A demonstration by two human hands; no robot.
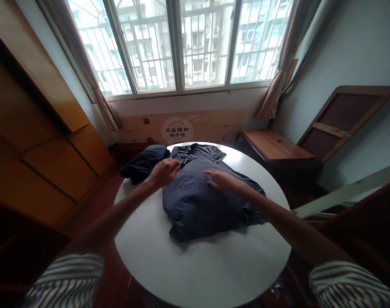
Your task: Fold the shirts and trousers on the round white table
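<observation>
A dark grey-blue short-sleeved shirt [208, 205] lies spread on the round white table [195, 273], its collar and a white-edged sleeve toward the window. At the shirt's left edge is my left hand [165, 170], its fingers curled together on the cloth. My right hand [221, 179] rests over the middle of the shirt, fingers stretched out and holding nothing. Just left of my left hand, a folded dark garment [146, 161] sits at the table's far left rim. The shirt's lower hem is rumpled and faces me.
Behind the table stands a wide printed box [208, 124] below the barred window [201, 47]. A low wooden table [275, 144] is at the back right, with a wooden-framed panel [345, 115] leaning on the wall. Orange-brown cabinets [54, 162] line the left side.
</observation>
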